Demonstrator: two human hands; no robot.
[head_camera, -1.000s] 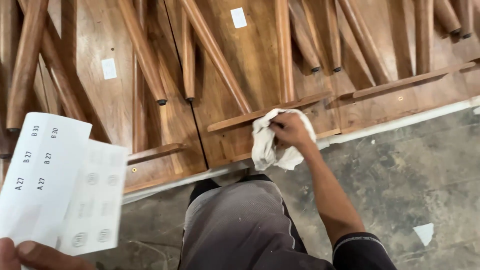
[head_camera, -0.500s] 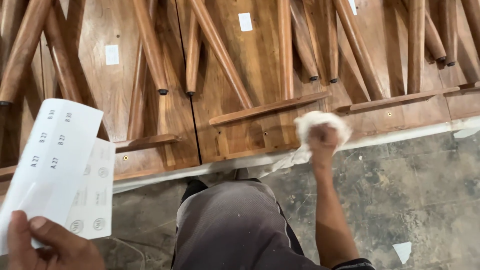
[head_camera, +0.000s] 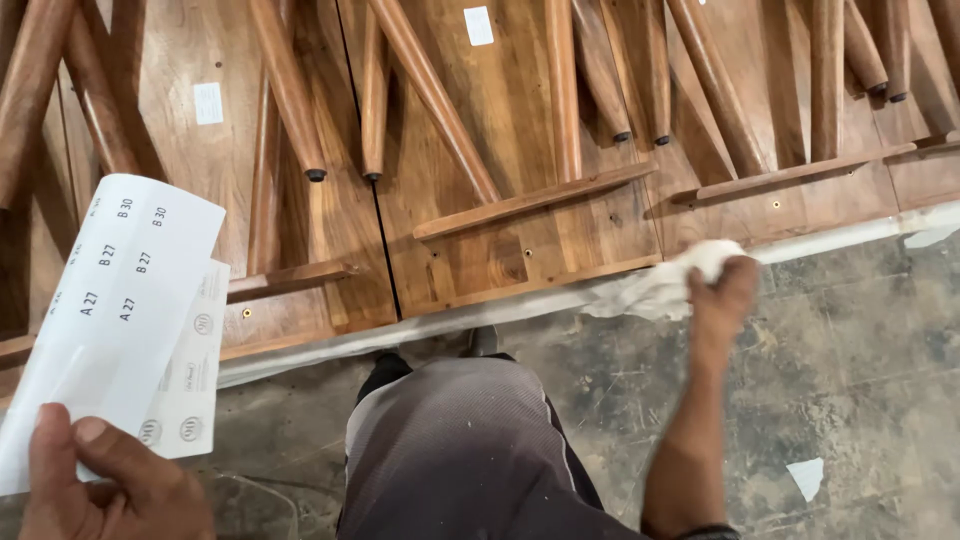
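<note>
- My right hand (head_camera: 722, 300) is closed around a bunched white rag (head_camera: 665, 285), pressing it against the lower edge of the upturned wooden table (head_camera: 520, 250) just ahead of me.
- My left hand (head_camera: 110, 480) sits low and well apart from the right, thumb and fingers pinched on two white label sheets (head_camera: 125, 310) held upright in front of the wood.
- Beyond both hands, table legs (head_camera: 430, 95) point away from me, and a small white sticker (head_camera: 479, 25) lies on the underside above the rag.
- I think the rag could snag on the crosspiece (head_camera: 535, 200) just up and left of my right hand if I wipe higher, since the loose tail trails leftward along the edge.
- The sheets could slip or crease, because only one corner is pinched and the rest hangs free.
- Compared with half a second ago, my right hand and rag have moved slightly lower and rightward along the table edge, and the rag looks more stretched out to the left.
- My left hand has stayed clamped on the sheets in nearly the same spot.
</note>
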